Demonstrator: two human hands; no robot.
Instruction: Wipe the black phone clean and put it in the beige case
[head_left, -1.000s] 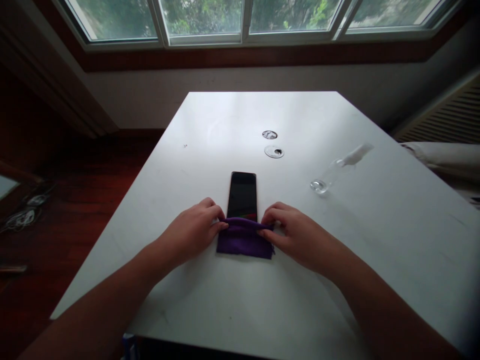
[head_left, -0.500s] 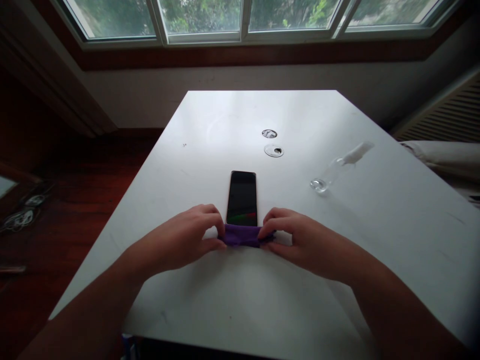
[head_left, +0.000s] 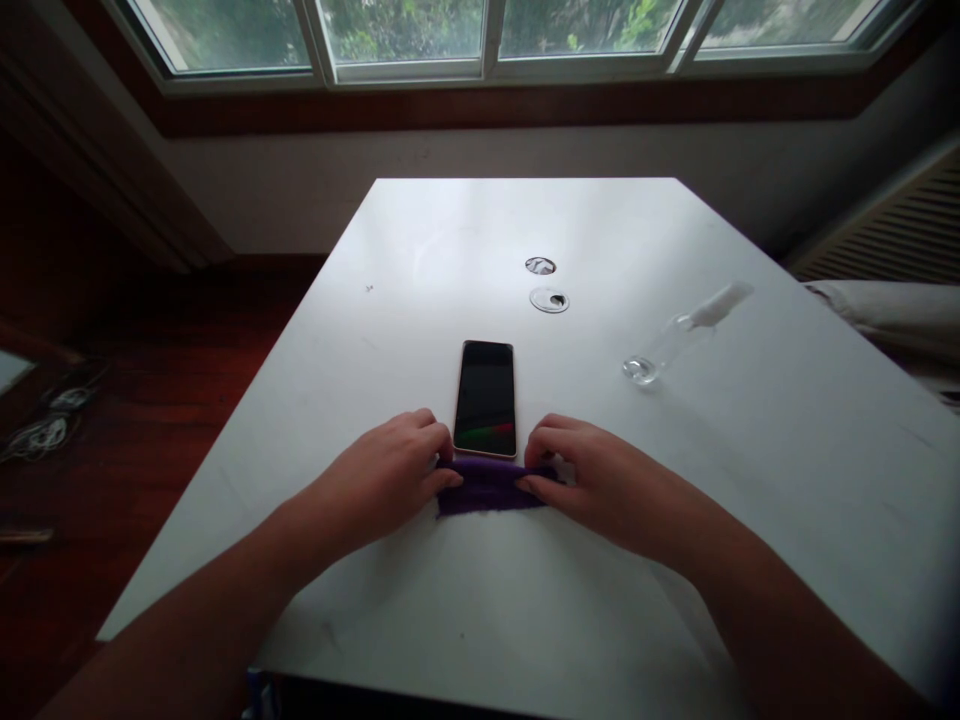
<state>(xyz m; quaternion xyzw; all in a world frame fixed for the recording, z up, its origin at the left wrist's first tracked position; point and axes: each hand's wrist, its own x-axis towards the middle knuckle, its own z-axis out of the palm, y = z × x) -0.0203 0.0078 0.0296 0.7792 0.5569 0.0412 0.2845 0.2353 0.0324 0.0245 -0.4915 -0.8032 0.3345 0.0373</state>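
A purple cloth, folded into a narrow strip, is stretched between my two hands just in front of a smartphone. My left hand pinches its left end between thumb and fingers. At the other end, my right hand grips the cloth the same way, thumb toward me. The smartphone lies flat, its dark screen facing up with a red and green reflection near the bottom. Its lower edge is just beyond the cloth's top edge.
The white table has a round cable hole with its loose cover beside it. Farther right lies a clear spray bottle on its side. Cables lie on the floor at left.
The cloth has come slightly toward me, baring the phone's lower edge. Its near side now hangs down lower and shows more purple. Both thumbs have shifted up onto the cloth.
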